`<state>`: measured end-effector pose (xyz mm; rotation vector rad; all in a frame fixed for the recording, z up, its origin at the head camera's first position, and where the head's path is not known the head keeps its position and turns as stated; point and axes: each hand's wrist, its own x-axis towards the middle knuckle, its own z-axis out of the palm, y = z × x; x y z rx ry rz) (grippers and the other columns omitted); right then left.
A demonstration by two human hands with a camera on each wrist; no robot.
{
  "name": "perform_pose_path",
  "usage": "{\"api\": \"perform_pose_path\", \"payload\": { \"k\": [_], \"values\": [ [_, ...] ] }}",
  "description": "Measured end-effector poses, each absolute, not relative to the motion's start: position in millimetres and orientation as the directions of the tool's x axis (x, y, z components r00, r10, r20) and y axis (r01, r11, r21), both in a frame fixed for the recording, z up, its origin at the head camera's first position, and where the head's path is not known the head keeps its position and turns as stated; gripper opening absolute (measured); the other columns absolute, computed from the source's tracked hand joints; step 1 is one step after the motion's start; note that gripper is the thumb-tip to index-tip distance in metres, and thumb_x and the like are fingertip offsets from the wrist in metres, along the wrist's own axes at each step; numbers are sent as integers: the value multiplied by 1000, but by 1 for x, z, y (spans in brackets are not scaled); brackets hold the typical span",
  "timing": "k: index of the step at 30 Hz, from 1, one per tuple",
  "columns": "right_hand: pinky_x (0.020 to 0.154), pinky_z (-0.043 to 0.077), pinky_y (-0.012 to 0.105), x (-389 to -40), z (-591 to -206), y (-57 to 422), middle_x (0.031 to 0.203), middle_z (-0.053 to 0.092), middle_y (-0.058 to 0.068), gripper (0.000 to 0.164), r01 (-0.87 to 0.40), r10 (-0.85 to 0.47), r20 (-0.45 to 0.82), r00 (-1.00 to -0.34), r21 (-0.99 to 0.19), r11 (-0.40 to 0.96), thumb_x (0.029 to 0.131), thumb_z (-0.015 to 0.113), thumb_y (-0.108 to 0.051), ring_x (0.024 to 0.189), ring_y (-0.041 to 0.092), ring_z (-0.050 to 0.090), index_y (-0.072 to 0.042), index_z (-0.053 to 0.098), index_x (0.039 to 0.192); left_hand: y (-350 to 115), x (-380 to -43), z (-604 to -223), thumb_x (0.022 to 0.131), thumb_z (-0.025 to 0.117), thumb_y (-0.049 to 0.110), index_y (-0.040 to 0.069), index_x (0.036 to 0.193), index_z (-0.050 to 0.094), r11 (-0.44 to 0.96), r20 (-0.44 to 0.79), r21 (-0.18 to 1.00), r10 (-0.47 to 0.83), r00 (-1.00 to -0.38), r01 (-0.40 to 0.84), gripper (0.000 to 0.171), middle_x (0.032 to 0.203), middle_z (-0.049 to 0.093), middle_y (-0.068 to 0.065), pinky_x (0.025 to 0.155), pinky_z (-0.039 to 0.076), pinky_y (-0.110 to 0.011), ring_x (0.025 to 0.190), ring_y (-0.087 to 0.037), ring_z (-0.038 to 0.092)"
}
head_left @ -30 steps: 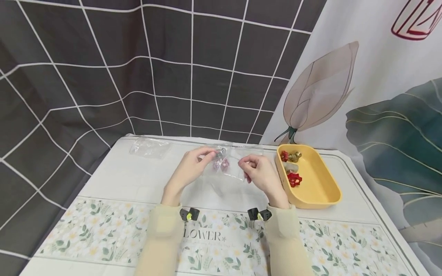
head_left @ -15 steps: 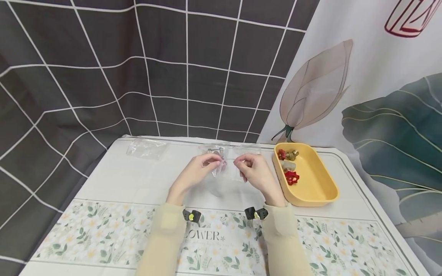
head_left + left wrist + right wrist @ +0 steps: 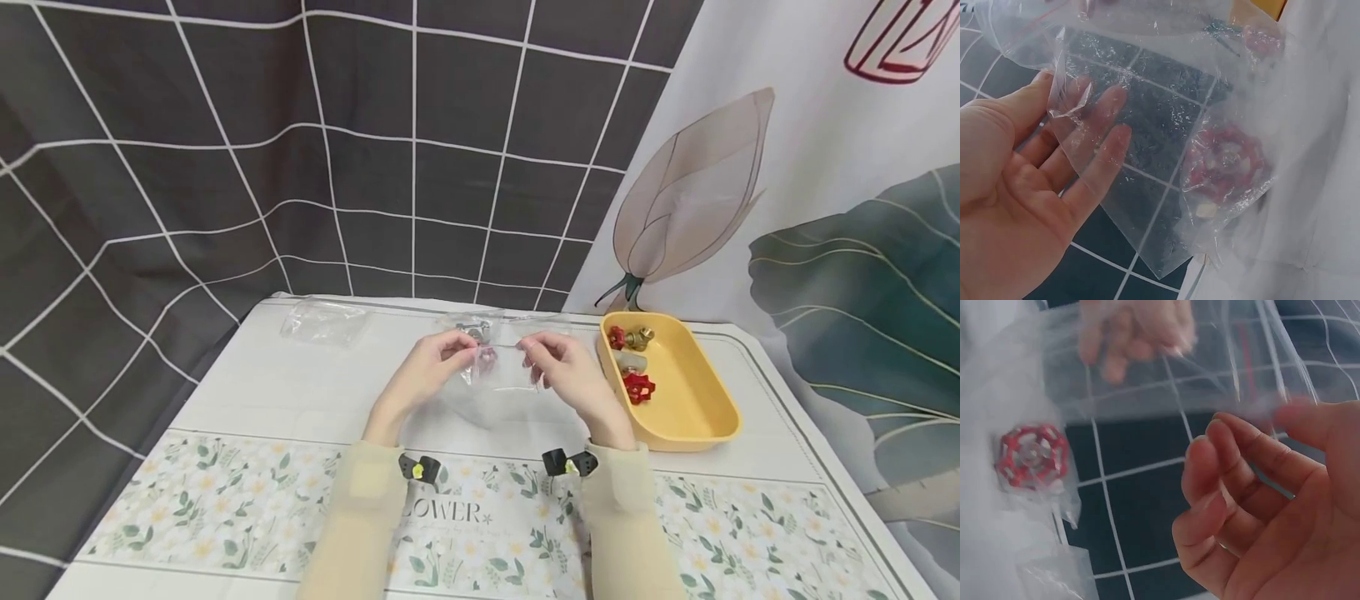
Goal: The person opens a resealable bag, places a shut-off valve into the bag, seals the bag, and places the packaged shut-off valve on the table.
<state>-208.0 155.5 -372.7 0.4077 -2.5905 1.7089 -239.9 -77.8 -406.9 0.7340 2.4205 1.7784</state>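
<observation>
A clear plastic zip bag (image 3: 504, 375) is stretched between the two hands above the white table. My left hand (image 3: 431, 367) pinches one upper corner between thumb and forefinger; the other fingers spread behind the film in the left wrist view. At the opposite end, my right hand (image 3: 562, 371) pinches the bag's edge near a red seal line (image 3: 1246, 356). Beyond the held film, a valve with a red handwheel (image 3: 1032, 456) lies in clear plastic on the table. The same handwheel (image 3: 1229, 162) shows blurred through film in the left wrist view.
To the right stands a yellow tray (image 3: 697, 400) with red-handled valves (image 3: 637, 388) along its left side. A crumpled clear bag (image 3: 325, 322) lies at the back left. Further clear plastic (image 3: 542, 323) lies behind the hands. A dark checked curtain (image 3: 360, 167) hangs behind the table.
The hands come closer together around the half-second mark, then spread slightly apart, pulling the zip bag's edge straight between them. The tray and the back-left bag stay put.
</observation>
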Motion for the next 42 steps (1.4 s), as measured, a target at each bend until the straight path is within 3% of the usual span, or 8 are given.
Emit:
{"api": "perform_pose_path", "payload": {
  "k": [6,12,20,26,31,35,42],
  "values": [
    [66,52,30,-211,-366,184,95,62,21,29,-182,-177,121,-977,-901,393,103,54,-23,78,28,62,1,65,114,-76,-240,-406,98,61,11,1,104,65,207,222,924,395,-891,322,13,107,68,-14,95,50,-39,105,-27,65],
    [68,53,32,-207,-362,215,96,64,16,34,-144,-109,104,-989,-864,482,103,52,-27,86,31,63,2,62,118,-72,-237,-411,98,60,11,2,103,66,200,192,934,415,-890,295,11,106,68,-11,93,52,-37,105,-25,66],
    [73,53,32,-215,-328,248,102,64,14,40,-155,-167,60,-984,-749,644,103,50,-37,89,24,61,-4,60,123,-73,-238,-414,98,59,9,1,105,65,219,206,925,394,-896,310,12,108,67,-12,92,53,-38,105,-29,65],
    [75,53,31,-237,-316,274,112,63,15,41,-139,-210,-9,-978,-723,677,104,48,-35,94,25,58,-2,58,127,-76,-239,-411,98,60,11,4,105,65,231,206,923,381,-901,308,12,107,68,-8,93,52,-37,106,-27,65],
    [81,51,34,-258,-323,296,114,60,18,39,-84,-224,-103,-969,-716,693,104,48,-29,98,30,55,2,54,129,-79,-239,-408,97,61,10,5,103,66,227,217,919,387,-896,321,9,104,68,-7,92,52,-37,104,-25,66],
    [90,50,46,-271,-338,309,112,58,21,41,-41,-230,-164,-959,-725,688,104,49,-26,104,37,52,6,52,129,-80,-240,-407,98,60,9,4,102,66,229,223,916,389,-894,329,9,104,68,-7,91,52,-36,103,-25,66],
    [102,42,56,-285,-374,333,132,45,30,49,141,-231,-352,-907,-771,622,106,44,-25,118,43,44,10,39,139,-78,-238,-407,98,59,9,4,102,65,230,220,915,401,-889,330,9,104,68,-7,90,53,-35,102,-24,66]
  ]
}}
